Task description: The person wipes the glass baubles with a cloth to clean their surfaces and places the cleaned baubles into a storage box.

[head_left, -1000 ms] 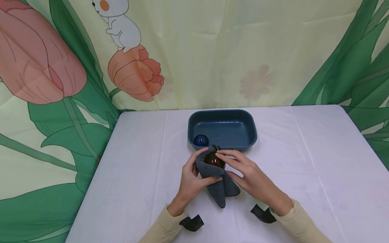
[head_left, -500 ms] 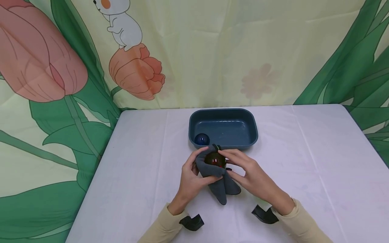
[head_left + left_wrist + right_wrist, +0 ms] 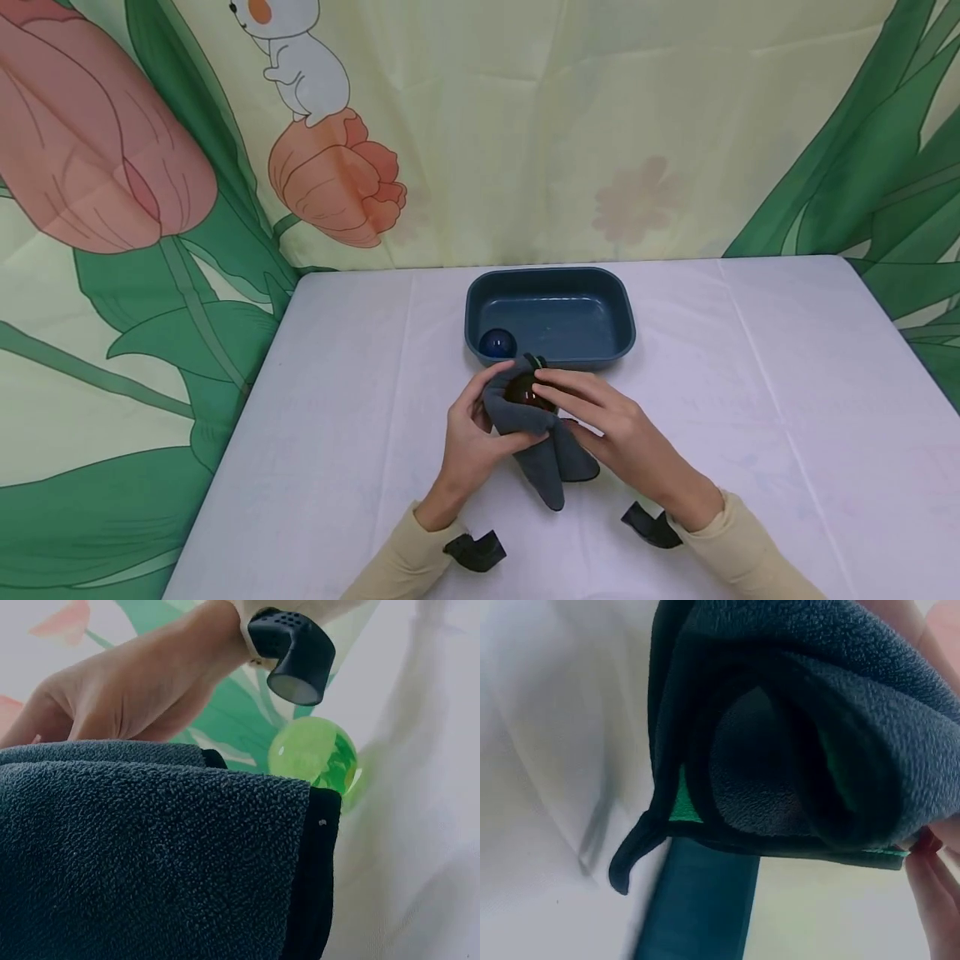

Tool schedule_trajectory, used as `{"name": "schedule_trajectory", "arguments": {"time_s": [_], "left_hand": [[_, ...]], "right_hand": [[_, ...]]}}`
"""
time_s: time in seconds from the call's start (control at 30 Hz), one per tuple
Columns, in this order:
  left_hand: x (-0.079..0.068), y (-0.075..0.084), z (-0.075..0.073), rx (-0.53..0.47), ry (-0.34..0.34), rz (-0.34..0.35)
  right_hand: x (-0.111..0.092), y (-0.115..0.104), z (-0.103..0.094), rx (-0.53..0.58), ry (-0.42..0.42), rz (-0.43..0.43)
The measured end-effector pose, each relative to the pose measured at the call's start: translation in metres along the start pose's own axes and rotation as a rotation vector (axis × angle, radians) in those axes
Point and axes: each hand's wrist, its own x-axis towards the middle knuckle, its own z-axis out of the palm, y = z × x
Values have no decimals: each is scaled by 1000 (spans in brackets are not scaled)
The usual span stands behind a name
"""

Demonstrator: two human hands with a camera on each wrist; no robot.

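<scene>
My left hand grips a folded dark grey towel, thumb in front and fingers behind, just before the tray. A dark red, glossy ball sits in the fold. My right hand holds this ball from the right, two fingers across its top and the thumb lower down by the towel. In the right wrist view the rolled towel, with dark edging and a bit of green, hides nearly all of the ball. The left wrist view shows the towel hanging in front of the right hand.
A dark blue tray stands behind the hands, with a blue ball in its front left corner. A clear green ball lies on the white-covered table near the right wrist. Black wrist mounts show at both sleeves.
My right fingers drew back slightly from the red ball, then came over its top again. The left hand's hold stays the same. The towel's hanging ends have swung slightly to the right.
</scene>
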Motion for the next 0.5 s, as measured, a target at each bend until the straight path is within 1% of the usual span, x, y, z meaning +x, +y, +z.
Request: {"name": "schedule_trajectory", "arguments": {"time_s": [0.1, 0.17, 0.23, 0.37, 0.4, 0.47, 0.5], "left_hand": [[0, 0, -1, -8, -2, -2], [0, 0, -1, -7, -7, -1], [0, -1, -2, 1, -16, 2], [1, -2, -3, 13, -37, 17], [1, -2, -3, 14, -40, 21], [1, -2, -3, 14, -41, 26], [1, -3, -3, 14, -39, 27]], "right_hand": [[0, 0, 0, -13, -11, 13], [-1, -1, 0, -10, -28, 51], [-1, -3, 0, 25, -41, 126], [0, -7, 1, 174, -38, 328], [0, -8, 1, 209, -30, 366], [1, -10, 2, 254, -23, 416], [1, -10, 2, 258, -23, 428]]}}
